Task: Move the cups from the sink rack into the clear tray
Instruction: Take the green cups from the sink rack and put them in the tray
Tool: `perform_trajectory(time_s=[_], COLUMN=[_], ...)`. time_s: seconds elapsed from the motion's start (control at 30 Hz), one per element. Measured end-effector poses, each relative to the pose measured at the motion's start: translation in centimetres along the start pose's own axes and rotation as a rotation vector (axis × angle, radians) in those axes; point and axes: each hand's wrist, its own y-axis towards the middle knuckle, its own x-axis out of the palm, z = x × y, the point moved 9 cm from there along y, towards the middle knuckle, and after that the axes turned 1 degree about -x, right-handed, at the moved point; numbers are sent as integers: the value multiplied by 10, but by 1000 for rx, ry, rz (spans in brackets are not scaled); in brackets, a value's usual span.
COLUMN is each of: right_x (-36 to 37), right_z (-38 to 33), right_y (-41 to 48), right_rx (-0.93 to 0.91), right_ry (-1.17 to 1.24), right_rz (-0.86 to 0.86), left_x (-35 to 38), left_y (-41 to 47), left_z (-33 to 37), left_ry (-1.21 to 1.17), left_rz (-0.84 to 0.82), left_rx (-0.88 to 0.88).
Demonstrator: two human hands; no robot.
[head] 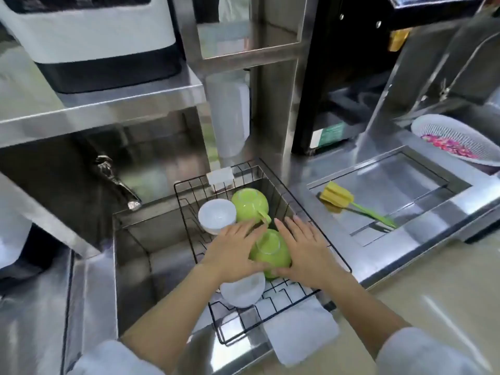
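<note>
Left hand (pixel 235 247) and right hand (pixel 303 247) are flanking the near green cup (pixel 270 251), 1 palm on each side, fingers spread and pointing far. Both palms appear to be pressing the cup's sides; the grip is a 2-handed cradle, not a closed fist. Likely reason: the cup is sitting upside down with its base up, so no rim or handle is offering itself for a 1-hand pick.

The cup is resting in the black wire rack (pixel 319 220), which is sitting over the right part of the sink (pixel 135 266). Touching or just behind the left fingertips, a 2nd green cup (pixel 249 205) is lying inverted too, its handle pointing near-right. A white cup (pixel 216 216) is leaning just left of it; another white cup (pixel 242 292) is sitting partly under the left wrist. All 4 seem turned mouth-down or tilted for draining.

A pale cloth (pixel 300 334) is hanging over the rack's near edge, probably catching drips.

To the right, a yellow brush (pixel 338 197) is lying in a shallow steel basin. A colander (pixel 457 139) is sitting far right.

The clear tray is not showing anywhere certain.
</note>
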Motion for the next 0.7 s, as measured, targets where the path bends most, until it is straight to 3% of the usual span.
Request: perform_trajectory(time_s=[0.17, 0.37, 0.57, 0.7], right_x=[19, 40, 47, 43], right_z=[1, 3, 2, 2], right_y=[11, 22, 31, 34], right_rx=[-5, 9, 16, 2], right_ry=[162, 135, 212, 224], right_rz=[-147, -238, -218, -167], left_x=[28, 39, 52, 52], left_y=[16, 26, 33, 33], left_z=[-2, -6, -11, -10], left_ry=[-5, -45, -83, -166], left_rz=[-173, -247, -326, -289], left_rx=[-102, -177, -233, -247])
